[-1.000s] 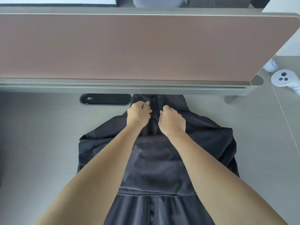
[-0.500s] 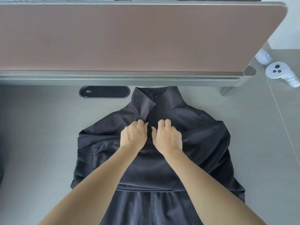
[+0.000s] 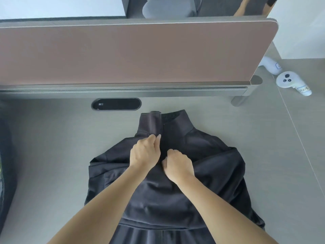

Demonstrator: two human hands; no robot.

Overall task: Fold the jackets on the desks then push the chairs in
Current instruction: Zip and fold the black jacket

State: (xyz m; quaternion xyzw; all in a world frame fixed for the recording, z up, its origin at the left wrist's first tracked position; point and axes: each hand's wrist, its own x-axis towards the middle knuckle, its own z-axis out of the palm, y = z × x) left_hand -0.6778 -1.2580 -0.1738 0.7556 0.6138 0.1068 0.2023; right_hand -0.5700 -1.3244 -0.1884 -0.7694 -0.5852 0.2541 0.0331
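Note:
A dark grey jacket (image 3: 211,169) lies flat on the grey desk (image 3: 49,155), collar pointing at the divider, sleeves folded in over the body. My left hand (image 3: 144,152) pinches the left front edge just below the collar, fingertips at the zipper line. My right hand (image 3: 177,164) sits beside it on the chest, fingers curled into the fabric of the right front edge. The jacket's lower part runs off the bottom of the view between my forearms.
A brown divider panel (image 3: 131,53) stands along the desk's back edge, with a black cable slot (image 3: 116,104) in front of it. Two white VR controllers (image 3: 290,81) lie at the far right. A dark object (image 3: 5,164) borders the left edge. A grey chair (image 3: 167,7) shows beyond the divider.
My hands slid from the collar down to the chest along the jacket's front opening. The collar now lies uncovered and the view has tilted up.

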